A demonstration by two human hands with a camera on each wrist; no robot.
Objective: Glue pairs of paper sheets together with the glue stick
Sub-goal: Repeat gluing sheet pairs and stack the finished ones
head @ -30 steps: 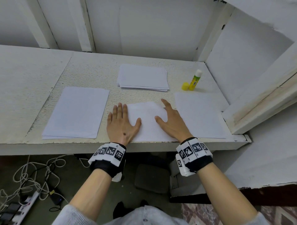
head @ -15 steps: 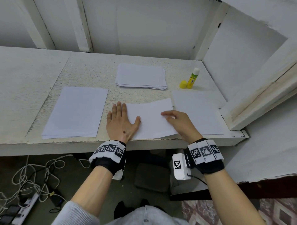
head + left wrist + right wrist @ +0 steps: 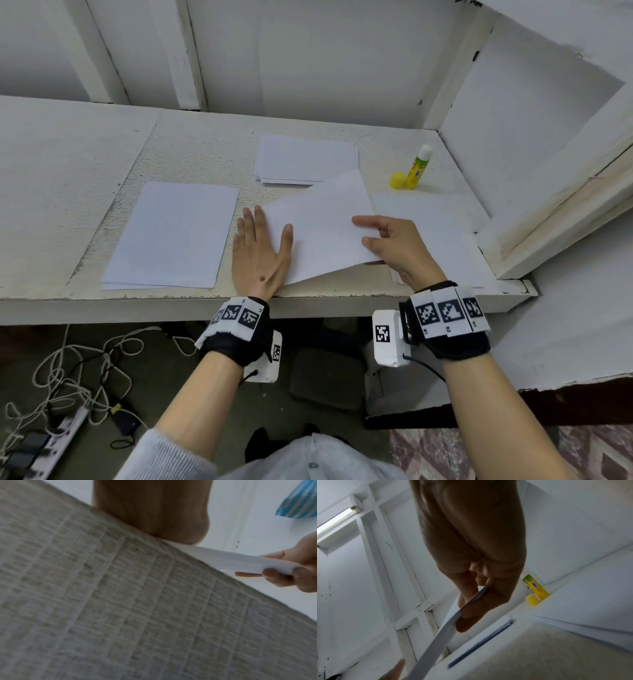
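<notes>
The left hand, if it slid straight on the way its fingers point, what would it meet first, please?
Probably the far paper stack: the left hand lies flat, fingers pointing away across bare table, though it might pass just left of it.

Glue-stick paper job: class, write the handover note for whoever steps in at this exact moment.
Left hand: flat, pressing the left edge of the centre sheet.
Right hand: pinching that sheet's right edge, lifted off the table.
Glue stick stands uncapped at the back right, yellow cap beside it.
Paper stacks: back stack, left stack, right stack.
Done: cannot tell whether this pair is glued.
Left: carry on gluing pairs.
</notes>
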